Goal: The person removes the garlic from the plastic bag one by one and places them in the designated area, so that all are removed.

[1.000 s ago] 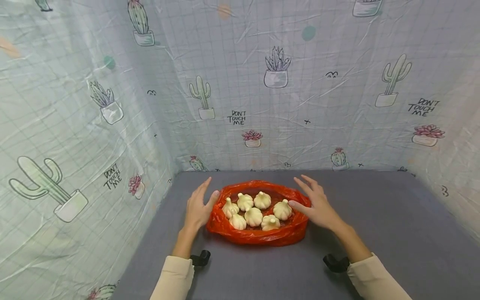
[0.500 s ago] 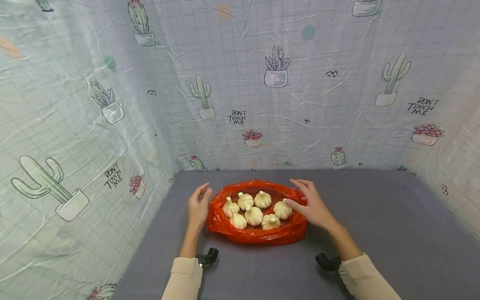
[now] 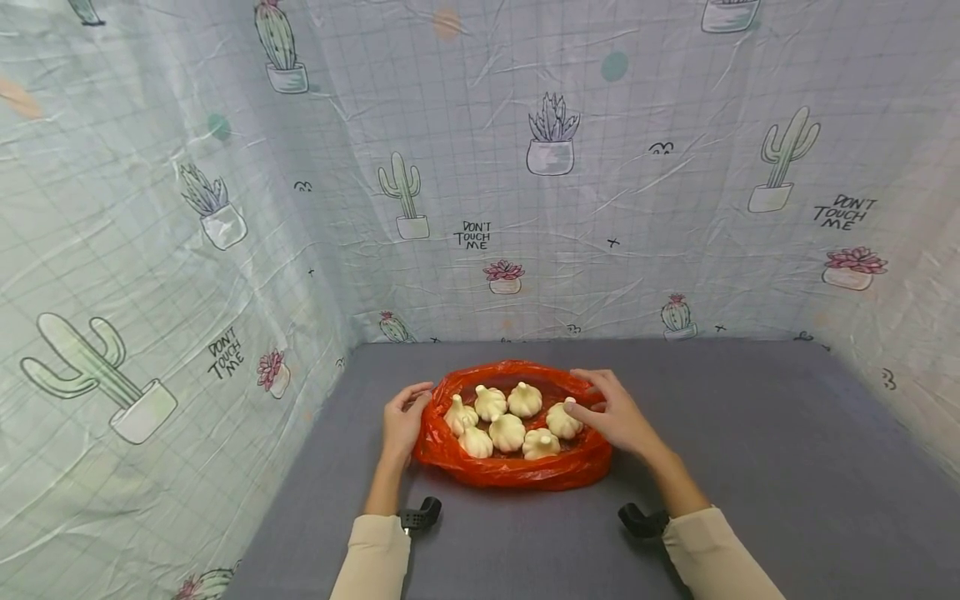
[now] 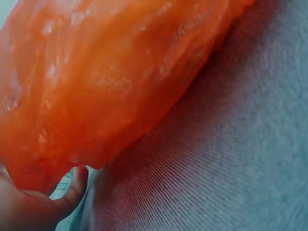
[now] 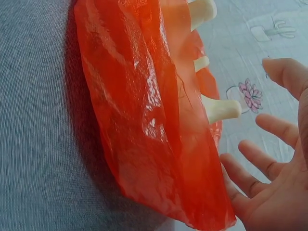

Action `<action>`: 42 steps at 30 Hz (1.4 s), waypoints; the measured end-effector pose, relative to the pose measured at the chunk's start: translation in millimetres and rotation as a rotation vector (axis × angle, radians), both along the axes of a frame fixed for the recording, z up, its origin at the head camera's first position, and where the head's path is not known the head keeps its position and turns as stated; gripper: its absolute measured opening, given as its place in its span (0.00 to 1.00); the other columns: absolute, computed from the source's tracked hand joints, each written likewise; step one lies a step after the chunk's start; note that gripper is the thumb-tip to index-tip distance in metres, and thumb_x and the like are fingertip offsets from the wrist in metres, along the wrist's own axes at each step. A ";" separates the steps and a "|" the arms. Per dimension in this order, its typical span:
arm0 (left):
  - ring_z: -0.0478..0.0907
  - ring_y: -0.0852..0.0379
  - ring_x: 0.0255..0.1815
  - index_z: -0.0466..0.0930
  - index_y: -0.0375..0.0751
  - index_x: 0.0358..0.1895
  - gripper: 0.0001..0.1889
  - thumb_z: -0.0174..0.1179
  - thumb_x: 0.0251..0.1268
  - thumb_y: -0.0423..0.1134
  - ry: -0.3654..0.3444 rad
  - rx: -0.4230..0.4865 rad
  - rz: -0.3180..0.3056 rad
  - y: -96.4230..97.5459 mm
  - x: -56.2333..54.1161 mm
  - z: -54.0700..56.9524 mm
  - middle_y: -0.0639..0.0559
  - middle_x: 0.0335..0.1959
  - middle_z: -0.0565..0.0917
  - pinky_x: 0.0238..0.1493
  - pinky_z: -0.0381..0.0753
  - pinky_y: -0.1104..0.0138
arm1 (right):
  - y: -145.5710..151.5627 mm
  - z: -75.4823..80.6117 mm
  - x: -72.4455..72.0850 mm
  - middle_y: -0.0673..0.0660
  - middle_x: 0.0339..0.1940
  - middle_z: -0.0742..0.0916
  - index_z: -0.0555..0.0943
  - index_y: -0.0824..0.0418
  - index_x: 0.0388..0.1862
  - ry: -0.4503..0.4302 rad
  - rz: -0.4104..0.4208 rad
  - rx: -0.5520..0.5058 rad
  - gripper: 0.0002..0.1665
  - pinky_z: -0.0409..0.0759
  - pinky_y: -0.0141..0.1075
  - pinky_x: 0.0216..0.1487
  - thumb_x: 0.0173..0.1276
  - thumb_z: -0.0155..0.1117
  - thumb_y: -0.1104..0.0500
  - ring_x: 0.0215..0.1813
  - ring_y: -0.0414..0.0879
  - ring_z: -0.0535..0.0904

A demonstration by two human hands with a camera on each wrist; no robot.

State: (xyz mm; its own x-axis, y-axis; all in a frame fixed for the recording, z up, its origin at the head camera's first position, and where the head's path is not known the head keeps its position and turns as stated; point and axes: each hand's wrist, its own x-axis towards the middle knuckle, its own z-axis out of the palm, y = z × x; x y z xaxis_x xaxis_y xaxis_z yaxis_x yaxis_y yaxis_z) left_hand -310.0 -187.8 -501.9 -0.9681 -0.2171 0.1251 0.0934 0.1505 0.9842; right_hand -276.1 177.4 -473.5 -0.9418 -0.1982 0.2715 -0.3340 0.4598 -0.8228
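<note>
An opened red plastic bag [image 3: 517, 477] lies on the grey table with its rim spread wide, and several white garlic bulbs [image 3: 507, 433] sit inside it. At the bag's left end, my left hand [image 3: 401, 427] has thumb and fingertips right at the rim. The left wrist view shows part of that hand [image 4: 36, 209] beside the red plastic [image 4: 106, 72]. Over the right end reaches my right hand [image 3: 621, 417], its thumb overlapping the rightmost bulb [image 3: 561, 422]. In the right wrist view its fingers [image 5: 260, 161] are spread beside the bag's side, where garlic stems [image 5: 224, 109] stick up.
The grey table [image 3: 750, 467] extends on both sides of the bag. A cactus-print sheet [image 3: 555, 250] hangs behind and along the sides. Black wrist-camera mounts [image 3: 422, 514] stick inward from both wrists, below light sleeves [image 3: 375, 542].
Both hands have moved inward to the bag's ends. The left hand's fingertips have come to the rim, and the right hand has shifted left over its edge. The bag and garlic stay put.
</note>
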 end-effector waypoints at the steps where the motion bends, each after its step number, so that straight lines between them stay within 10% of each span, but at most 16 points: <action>1: 0.81 0.58 0.50 0.85 0.39 0.58 0.15 0.60 0.75 0.39 -0.005 0.000 -0.009 -0.8 -0.1 -1.1 0.41 0.54 0.86 0.49 0.79 0.75 | -0.9 -0.7 -0.6 0.67 0.66 0.74 0.73 0.61 0.73 -0.001 0.001 -0.002 0.36 0.80 0.58 0.60 0.70 0.70 0.51 0.62 0.62 0.76; 11: 0.80 0.53 0.53 0.83 0.36 0.62 0.16 0.59 0.76 0.36 -0.075 -0.004 -0.094 -6.8 12.2 12.7 0.37 0.59 0.83 0.48 0.80 0.71 | -3.8 -6.4 -0.3 0.65 0.65 0.76 0.74 0.61 0.72 -0.045 -0.020 0.014 0.36 0.81 0.55 0.60 0.69 0.71 0.49 0.63 0.61 0.76; 17: 0.81 0.59 0.50 0.85 0.43 0.59 0.15 0.62 0.74 0.39 -0.072 0.023 -0.102 -15.7 -1.4 -4.7 0.41 0.58 0.85 0.48 0.80 0.73 | -1.8 -11.7 -0.7 0.63 0.62 0.78 0.76 0.59 0.71 -0.045 -0.018 0.051 0.35 0.81 0.49 0.55 0.69 0.71 0.48 0.58 0.59 0.78; 42: 0.82 0.55 0.53 0.86 0.46 0.58 0.14 0.63 0.72 0.39 -0.097 -0.018 -0.103 -15.5 -1.6 -13.5 0.44 0.57 0.86 0.50 0.81 0.68 | 0.4 -21.7 -0.9 0.60 0.57 0.81 0.76 0.60 0.70 -0.049 0.036 0.112 0.35 0.83 0.45 0.50 0.67 0.73 0.51 0.54 0.54 0.81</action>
